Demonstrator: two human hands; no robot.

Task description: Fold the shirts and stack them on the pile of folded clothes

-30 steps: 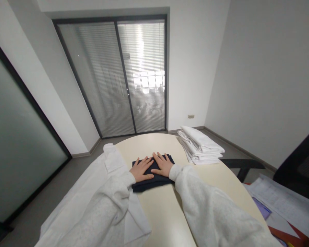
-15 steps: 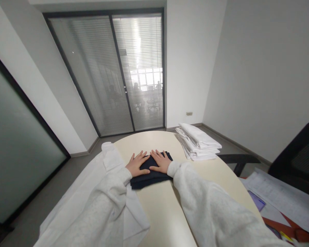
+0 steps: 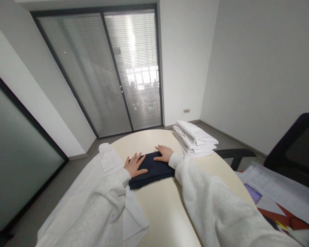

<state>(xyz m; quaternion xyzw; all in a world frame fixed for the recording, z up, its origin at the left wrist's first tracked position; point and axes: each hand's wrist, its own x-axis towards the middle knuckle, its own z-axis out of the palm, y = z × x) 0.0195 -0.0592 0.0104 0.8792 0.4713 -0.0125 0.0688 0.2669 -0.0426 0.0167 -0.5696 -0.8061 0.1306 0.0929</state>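
Note:
A folded dark navy cloth [image 3: 152, 168] lies on the pale rounded table [image 3: 164, 212]. Flat on its left part rests my left hand [image 3: 135, 166], fingers spread. My right hand [image 3: 164, 153] lies on the cloth's far right corner, thumb apart from the other fingers and palm down. The cloth's layers show along its near edge; what kind of garment it is, if any, I cannot tell. Under and beside my left forearm a white cloth [image 3: 87, 187] is spread along the table's left side.
A stack of folded white cloths [image 3: 195, 139] sits at the table's back right. To the right are a black chair [image 3: 296, 151] with its armrest [image 3: 237, 153], papers [image 3: 285, 192] and a purple flat item [image 3: 253, 193]. Beyond the table stand glass panels with blinds [image 3: 98, 75].
My right hand has slid outward to the cloth's far right corner, uncovering its middle. My left hand has stayed on the left part. The view has shifted slightly.

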